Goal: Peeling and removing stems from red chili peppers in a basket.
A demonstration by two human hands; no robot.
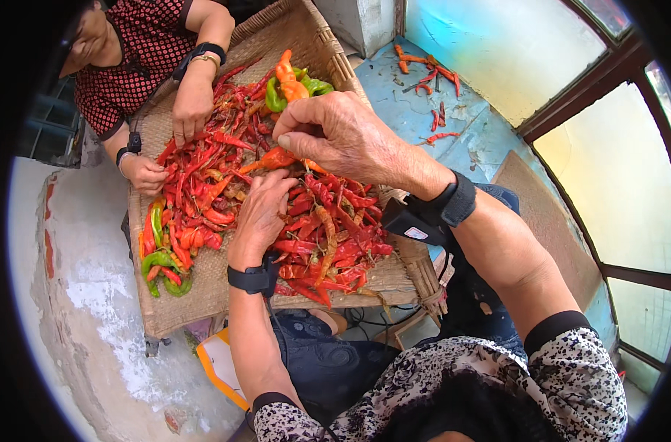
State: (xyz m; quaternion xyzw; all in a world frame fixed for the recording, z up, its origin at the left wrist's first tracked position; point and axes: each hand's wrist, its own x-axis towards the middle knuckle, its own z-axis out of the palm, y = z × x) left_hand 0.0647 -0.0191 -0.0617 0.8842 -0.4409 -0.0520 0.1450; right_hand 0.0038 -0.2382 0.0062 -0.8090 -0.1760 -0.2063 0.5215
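whether left hand (259, 210) or right hand (337, 138) grips peppers (350, 247) on wicker (208, 293) beside frosted windows (608, 173) is unclear.

Whether the curled right hand (339, 136) grips anything cannot be told — its palm is turned from view — while the upper edge cuts off the far end of the woven tray (217, 306) and part of a co-worker's head (88, 40).

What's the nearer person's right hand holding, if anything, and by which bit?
Can't tell: the bare right hand, curled above long, wrinkled red peppers, hides any hold.
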